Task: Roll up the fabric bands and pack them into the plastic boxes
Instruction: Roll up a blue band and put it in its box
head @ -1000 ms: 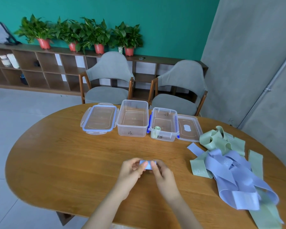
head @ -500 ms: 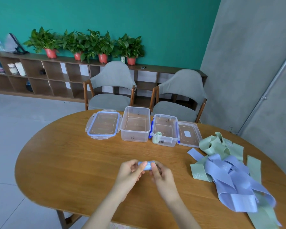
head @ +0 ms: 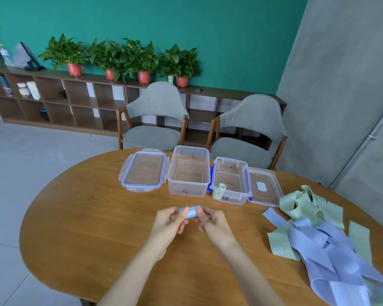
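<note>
Both hands lift slightly off the wooden table [head: 80, 221], left hand [head: 167, 225] and right hand [head: 212, 224] turning the blue rolled band [head: 191, 212] tighter, fingertips shifting along its ends

Both forearms were left bare to the lower frame edge, with no sleeve seen. The left hand [head: 168, 224] and right hand [head: 212, 224] were ungloved; short, unpainted nails were shown.

Rolled blue band [head: 191, 212] pinched above the surface; loose bands [head: 325, 241] heaped right; two open boxes [head: 188, 171], one holding a green roll [head: 221, 187].
</note>
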### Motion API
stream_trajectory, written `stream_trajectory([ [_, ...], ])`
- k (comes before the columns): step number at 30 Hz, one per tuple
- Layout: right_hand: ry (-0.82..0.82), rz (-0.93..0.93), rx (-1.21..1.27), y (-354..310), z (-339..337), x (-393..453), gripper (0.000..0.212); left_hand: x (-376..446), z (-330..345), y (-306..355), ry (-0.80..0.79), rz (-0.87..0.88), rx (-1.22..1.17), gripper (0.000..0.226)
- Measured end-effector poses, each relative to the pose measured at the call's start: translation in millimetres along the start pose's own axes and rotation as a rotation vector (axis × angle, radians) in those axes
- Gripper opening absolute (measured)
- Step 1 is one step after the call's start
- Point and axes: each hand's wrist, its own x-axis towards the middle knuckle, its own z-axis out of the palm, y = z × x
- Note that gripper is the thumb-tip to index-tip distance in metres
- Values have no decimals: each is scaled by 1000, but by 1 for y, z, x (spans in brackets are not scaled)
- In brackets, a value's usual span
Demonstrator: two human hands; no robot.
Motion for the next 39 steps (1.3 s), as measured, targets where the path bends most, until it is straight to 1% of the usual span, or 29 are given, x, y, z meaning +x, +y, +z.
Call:
stream_trajectory([
  [3,-30,-39,-53,-19,3,33,24,29,-9,7,51,0,-46,34],
  [4,-24,-83,-124,-27,4,48,24,41,-11,9,58,1,-60,33],
  [6,7,-176,-347,-40,4,83,25,66,-17,11,92,-3,-74,27],
  [9,19,-213,-627,-54,0,134,27,105,-31,8,219,-14,-6,26],
  [11,-33,-200,-793,-54,0,160,26,127,-41,1,265,-44,63,29],
  [14,-158,-154,-911,-39,9,191,28,151,-48,-10,242,-111,192,32],
  [15,-206,-127,-913,-33,13,199,27,156,-48,-13,227,-126,216,27],
  [17,-280,-102,-913,-23,21,210,27,164,-48,-16,210,-134,257,8],
  [18,-310,-97,-922,-20,25,214,31,167,-48,-19,206,-126,274,7],
  [19,-334,-91,-930,-19,28,217,33,170,-49,-22,202,-121,291,15],
  [21,-375,-95,-926,-19,33,221,30,174,-50,-26,204,-118,304,28],
  [22,-397,-99,-909,-19,35,223,25,176,-50,-27,205,-114,302,28],
  [24,-434,-94,-873,-18,37,230,16,176,-48,-26,203,-102,287,20],
  [26,-472,-96,-854,-16,36,235,20,176,-47,-25,198,-85,260,20],
  [29,-530,-45,-828,-12,36,241,12,175,-47,-25,204,-91,202,16],
  [33,-594,19,-756,-19,31,240,22,172,-44,-25,215,-85,176,8],
  [36,-648,96,-681,-21,26,238,28,172,-44,-25,224,-90,167,14],
  [39,-633,105,-684,-19,26,240,31,173,-44,-26,226,-106,153,15],
])
